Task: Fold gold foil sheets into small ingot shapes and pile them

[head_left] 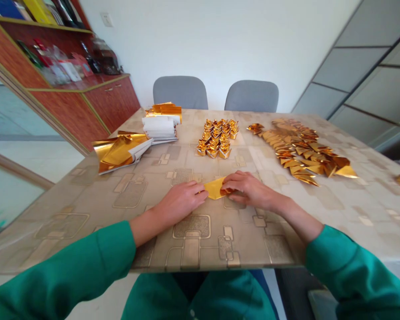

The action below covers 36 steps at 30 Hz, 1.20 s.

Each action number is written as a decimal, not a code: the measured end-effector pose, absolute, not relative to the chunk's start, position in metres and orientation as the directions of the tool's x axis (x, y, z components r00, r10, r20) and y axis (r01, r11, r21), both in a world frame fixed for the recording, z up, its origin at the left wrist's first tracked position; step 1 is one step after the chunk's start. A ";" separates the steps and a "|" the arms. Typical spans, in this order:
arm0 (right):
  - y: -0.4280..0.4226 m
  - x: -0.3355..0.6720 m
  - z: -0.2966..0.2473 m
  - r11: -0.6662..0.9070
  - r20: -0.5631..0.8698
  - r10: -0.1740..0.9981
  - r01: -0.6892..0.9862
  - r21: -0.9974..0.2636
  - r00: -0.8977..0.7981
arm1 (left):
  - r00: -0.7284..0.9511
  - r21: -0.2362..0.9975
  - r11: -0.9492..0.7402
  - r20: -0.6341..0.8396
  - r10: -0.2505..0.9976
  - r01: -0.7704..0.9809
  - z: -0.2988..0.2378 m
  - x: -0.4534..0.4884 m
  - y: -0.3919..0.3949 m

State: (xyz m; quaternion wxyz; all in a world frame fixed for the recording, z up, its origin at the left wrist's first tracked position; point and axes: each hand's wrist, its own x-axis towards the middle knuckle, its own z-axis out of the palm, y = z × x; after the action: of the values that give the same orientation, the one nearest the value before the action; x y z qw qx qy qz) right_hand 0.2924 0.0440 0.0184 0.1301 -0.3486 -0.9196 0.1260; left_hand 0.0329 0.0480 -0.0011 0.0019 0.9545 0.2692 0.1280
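Observation:
A small folded piece of gold foil paper (215, 189) lies on the table between my two hands. My left hand (184, 198) has its fingers closed on the paper's left end. At the right end, my right hand (246, 189) pinches the paper, thumb below and fingers curled over the top. The paper's middle shows as a flat gold face with a pointed lower edge; its two ends are hidden under my fingers. Beyond my hands stand rows of finished gold foil ingots (218, 138), packed close together.
At the left are loose gold foil sheets (120, 151) and a stack of white-backed sheets (160, 126). Flat folded gold pieces (299, 149) spread over the right side of the patterned tablecloth (193, 249). Two grey chairs (180, 92) stand behind the table, with a wooden cabinet (111, 100) at left.

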 end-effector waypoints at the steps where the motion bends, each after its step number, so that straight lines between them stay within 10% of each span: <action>1: 0.046 0.300 0.021 0.734 0.139 0.662 0.600 -0.317 -0.736 | 0.826 0.069 -0.856 0.235 0.512 0.512 -0.001 0.032 0.049; 22: 0.058 0.301 0.007 0.770 0.299 0.558 0.617 0.162 -0.774 | 0.806 -0.186 -0.810 0.358 0.471 0.556 -0.007 0.037 0.058; 36: 0.035 0.316 0.001 0.839 0.434 0.540 0.500 -0.214 -0.721 | 0.813 -0.247 -0.854 0.505 0.291 0.459 -0.015 0.023 0.062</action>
State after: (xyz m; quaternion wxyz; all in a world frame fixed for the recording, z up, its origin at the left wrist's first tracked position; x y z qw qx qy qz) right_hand 0.3164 0.0352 0.0014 0.2467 -0.2806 -0.9267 0.0408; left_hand 0.0226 0.0616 -0.0154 -0.1815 0.9345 0.2007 0.2312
